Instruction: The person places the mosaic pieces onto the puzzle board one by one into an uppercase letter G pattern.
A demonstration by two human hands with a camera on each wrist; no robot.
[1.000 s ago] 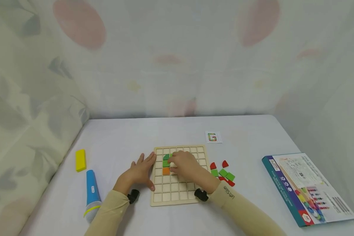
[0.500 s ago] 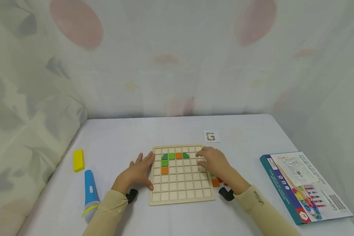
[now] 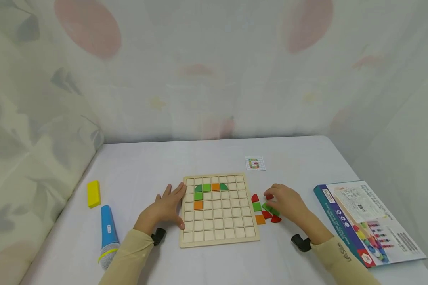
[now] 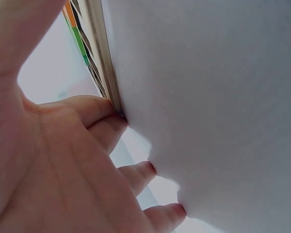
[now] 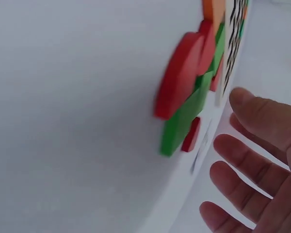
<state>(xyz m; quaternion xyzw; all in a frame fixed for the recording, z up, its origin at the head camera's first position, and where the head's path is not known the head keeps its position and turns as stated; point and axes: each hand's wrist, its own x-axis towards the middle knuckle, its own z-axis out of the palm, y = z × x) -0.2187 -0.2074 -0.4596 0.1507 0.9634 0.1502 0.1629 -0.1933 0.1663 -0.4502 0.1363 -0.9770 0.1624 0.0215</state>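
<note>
A wooden grid board (image 3: 219,225) lies in the middle of the table. Spread fingers of my left hand (image 3: 164,208) rest along its left edge, fingertips and thumb at the frame. Set into the grid are dark green quarter-rounds (image 3: 224,187), light green squares (image 3: 207,187) and orange squares (image 3: 215,187), forming a row with a short column down its left end. My right hand (image 3: 287,204) hovers right of the board over loose pieces: a green square (image 3: 257,206), an orange square (image 3: 260,219) and red curved pieces (image 3: 276,219). In the right wrist view its thumb and fingers stand apart, holding nothing.
Behind the loose pieces lies a small card (image 3: 255,163) printed with a coloured G on a grid. A flat box (image 3: 371,223) occupies the right side. On the left are a blue toy microphone (image 3: 109,233) and a yellow block (image 3: 94,194).
My right hand has moved right, from the board to the loose pieces. An orange square and a dark green quarter-round show in the top row, uncovered. The left hand stays at the board's edge.
</note>
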